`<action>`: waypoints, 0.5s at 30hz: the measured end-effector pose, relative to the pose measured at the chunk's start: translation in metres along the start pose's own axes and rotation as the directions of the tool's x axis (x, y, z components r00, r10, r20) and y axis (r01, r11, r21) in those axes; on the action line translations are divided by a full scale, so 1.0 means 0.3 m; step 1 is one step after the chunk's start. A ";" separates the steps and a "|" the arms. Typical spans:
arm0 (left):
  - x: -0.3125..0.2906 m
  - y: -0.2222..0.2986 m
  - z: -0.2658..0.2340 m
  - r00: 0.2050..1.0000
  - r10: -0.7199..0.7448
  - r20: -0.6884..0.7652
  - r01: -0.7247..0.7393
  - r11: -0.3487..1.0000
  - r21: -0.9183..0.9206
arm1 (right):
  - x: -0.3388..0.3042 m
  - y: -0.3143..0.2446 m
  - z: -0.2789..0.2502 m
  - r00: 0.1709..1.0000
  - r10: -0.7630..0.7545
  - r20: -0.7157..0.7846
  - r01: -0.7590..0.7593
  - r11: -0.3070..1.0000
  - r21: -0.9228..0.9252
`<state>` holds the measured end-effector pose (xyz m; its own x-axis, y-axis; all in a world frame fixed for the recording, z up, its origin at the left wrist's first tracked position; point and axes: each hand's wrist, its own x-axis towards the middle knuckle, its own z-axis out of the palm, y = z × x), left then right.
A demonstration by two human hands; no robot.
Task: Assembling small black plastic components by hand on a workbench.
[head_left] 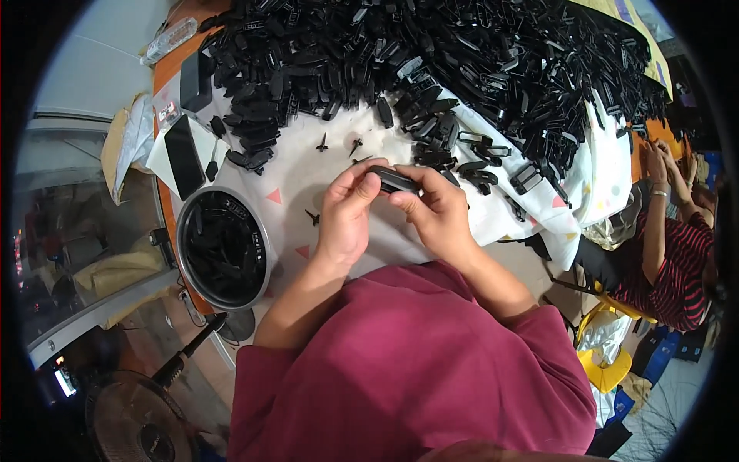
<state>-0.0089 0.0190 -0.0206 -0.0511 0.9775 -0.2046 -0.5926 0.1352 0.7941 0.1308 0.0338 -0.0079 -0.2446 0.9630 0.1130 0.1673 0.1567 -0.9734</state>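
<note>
A black elongated plastic part [394, 182] is held between both my hands over the white cloth. My left hand [350, 208] pinches its left end between thumb and fingers. My right hand [439, 212] grips its right end, the thumb along the near side. Several small dark pieces lie loose on the cloth, among them one piece [322, 143] beyond my left hand and another [313, 218] beside it. Just past my right hand lie black plastic parts [477, 175] from the edge of a large pile [346, 54].
A round metal-rimmed bowl [267, 254] with black pieces stands at the left table edge. Near it lie a black phone-like slab [183, 158] and a clear plastic bottle [171, 40]. A fan [138, 423] is at lower left. Another person [677, 246] in a striped shirt sits at right.
</note>
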 end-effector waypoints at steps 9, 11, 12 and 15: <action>0.298 -0.038 -0.070 0.784 0.605 0.140 -0.359 0.258 0.897 | 0.198 0.052 -0.114 0.952 -0.269 0.146 0.270 0.514 -0.814; 0.316 0.009 -0.028 0.808 0.466 0.362 -0.392 -0.034 0.919 | 0.232 0.084 -0.130 0.963 -0.198 0.182 0.247 0.391 -0.887; 0.321 0.027 -0.013 0.811 0.265 0.521 -0.437 -0.317 0.842 | 0.239 0.088 -0.132 0.951 -0.193 0.243 0.299 0.354 -0.886; 0.335 0.022 -0.050 0.815 0.188 0.548 -0.436 -0.423 0.794 | 0.246 0.078 -0.126 0.920 -0.250 0.302 0.377 0.348 -0.858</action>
<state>-0.0300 0.1156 -0.0444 0.2874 0.9109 0.2961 0.9114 -0.3551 0.2078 0.1527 0.1168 -0.0148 -0.5557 0.7802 0.2873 0.7858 0.6057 -0.1250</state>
